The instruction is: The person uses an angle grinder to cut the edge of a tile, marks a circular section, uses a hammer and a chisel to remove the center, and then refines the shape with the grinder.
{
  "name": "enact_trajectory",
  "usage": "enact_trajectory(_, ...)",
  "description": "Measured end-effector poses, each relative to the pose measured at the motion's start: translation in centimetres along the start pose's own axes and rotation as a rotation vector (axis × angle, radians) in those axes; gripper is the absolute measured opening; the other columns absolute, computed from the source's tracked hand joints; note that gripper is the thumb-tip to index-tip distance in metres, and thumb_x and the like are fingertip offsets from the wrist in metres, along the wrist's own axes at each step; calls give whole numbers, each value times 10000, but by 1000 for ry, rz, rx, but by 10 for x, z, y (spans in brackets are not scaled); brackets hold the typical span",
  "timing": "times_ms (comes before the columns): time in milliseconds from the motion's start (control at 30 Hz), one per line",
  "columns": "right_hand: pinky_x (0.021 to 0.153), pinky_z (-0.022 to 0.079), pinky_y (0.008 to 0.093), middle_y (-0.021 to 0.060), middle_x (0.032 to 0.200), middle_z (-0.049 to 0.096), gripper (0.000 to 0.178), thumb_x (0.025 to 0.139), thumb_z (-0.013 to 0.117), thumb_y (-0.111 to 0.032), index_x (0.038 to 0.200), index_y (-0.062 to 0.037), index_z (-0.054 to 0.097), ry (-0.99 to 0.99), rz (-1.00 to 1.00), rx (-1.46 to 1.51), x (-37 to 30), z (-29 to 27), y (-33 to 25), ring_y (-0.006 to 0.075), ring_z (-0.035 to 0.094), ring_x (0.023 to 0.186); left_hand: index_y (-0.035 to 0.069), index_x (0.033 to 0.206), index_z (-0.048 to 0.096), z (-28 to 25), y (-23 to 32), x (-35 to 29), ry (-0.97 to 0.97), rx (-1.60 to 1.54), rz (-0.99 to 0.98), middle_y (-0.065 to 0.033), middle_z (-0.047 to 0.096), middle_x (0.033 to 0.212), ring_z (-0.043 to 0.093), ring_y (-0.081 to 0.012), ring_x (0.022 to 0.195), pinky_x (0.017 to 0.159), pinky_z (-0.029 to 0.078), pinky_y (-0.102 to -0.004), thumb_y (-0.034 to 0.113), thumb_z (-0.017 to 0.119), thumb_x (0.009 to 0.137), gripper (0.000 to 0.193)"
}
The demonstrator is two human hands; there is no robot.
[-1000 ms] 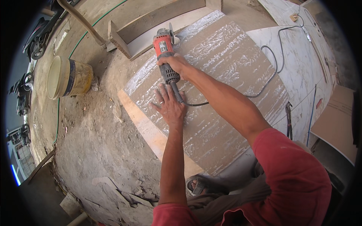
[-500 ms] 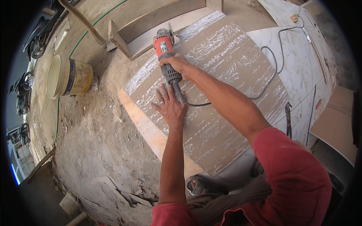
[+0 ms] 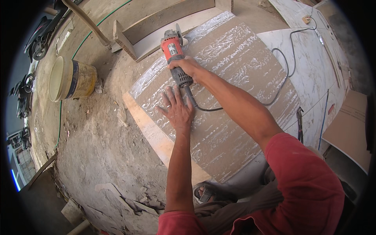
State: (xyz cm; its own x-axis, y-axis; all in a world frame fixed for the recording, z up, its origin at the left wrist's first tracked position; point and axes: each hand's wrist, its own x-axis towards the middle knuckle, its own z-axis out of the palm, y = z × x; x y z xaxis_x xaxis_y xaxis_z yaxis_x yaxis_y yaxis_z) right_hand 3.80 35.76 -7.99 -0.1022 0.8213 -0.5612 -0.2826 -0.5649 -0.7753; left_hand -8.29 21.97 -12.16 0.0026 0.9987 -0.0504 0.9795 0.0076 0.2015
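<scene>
My right hand (image 3: 188, 67) is wrapped round the body of a red and black angle grinder (image 3: 172, 49). The grinder's disc stands on edge at its far end, over the far left part of a large brown slab (image 3: 219, 121) streaked with white. From the grinder's near end a dark cord (image 3: 211, 110) runs under my right forearm. Flat on the slab near its left edge lies my left hand (image 3: 178, 109), fingers spread, with a ring on one finger. A pale board (image 3: 147, 125) shows from under the slab's left edge.
A yellowish bucket (image 3: 84, 80) lies tilted on the dirt floor at left. Beyond the slab is a wooden frame (image 3: 164, 17). White marbled slabs (image 3: 313, 64) lie at right, near a hammer-like tool (image 3: 300, 123) and cardboard (image 3: 348, 129). Motorcycles (image 3: 39, 47) stand far left.
The grinder and my right hand have shifted slightly to the right. My left hand stays flat in nearly the same place.
</scene>
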Motion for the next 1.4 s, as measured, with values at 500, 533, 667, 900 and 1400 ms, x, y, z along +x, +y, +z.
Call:
enact_trajectory(500, 452, 457, 328, 78, 698, 650, 226, 710, 781, -158, 839, 0, 682, -12, -3, -31, 1, -8, 4, 160, 582, 496, 194, 1532, 377, -1, 1, -1, 25, 4, 7, -73, 264, 1634, 221, -313, 1507, 1140, 55, -714, 459, 492, 942, 656)
enact_trajectory(533, 453, 457, 327, 80, 699, 651, 226, 710, 782, -158, 836, 1, 683, -5, -4, -41, 0, -8, 4, 160, 582, 496, 194, 1532, 377, -1, 2, -1, 25, 5, 7, -73, 264, 1634, 221, -313, 1507, 1140, 55, -714, 459, 492, 942, 656)
enact_trajectory(667, 454, 459, 328, 84, 702, 652, 226, 709, 781, -157, 832, 5, 684, 8, -11, -50, 2, -10, 5, 163, 586, 500, 191, 1530, 380, 1, 3, -1, 24, -2, 10, -73, 260, 1636, 223, -314, 1505, 1138, 57, -716, 462, 492, 944, 655)
enact_trajectory(900, 459, 470, 333, 87, 701, 649, 214, 712, 775, -143, 828, 9, 679, 6, -20, -18, -1, -3, 1, 168, 592, 509, 194, 1533, 374, 4, 1, -1, 16, 17, 4, -68, 247, 1641, 209, -313, 1511, 1140, 57, -717, 440, 489, 945, 647)
enact_trajectory(1400, 462, 477, 300, 54, 702, 634, 233, 733, 761, -179, 869, -16, 664, -9, 9, 19, 0, 6, -7, 145, 588, 504, 136, 1508, 384, 1, 3, 0, -3, 9, 5, -106, 255, 1632, 185, -334, 1517, 1145, 54, -715, 518, 392, 985, 647)
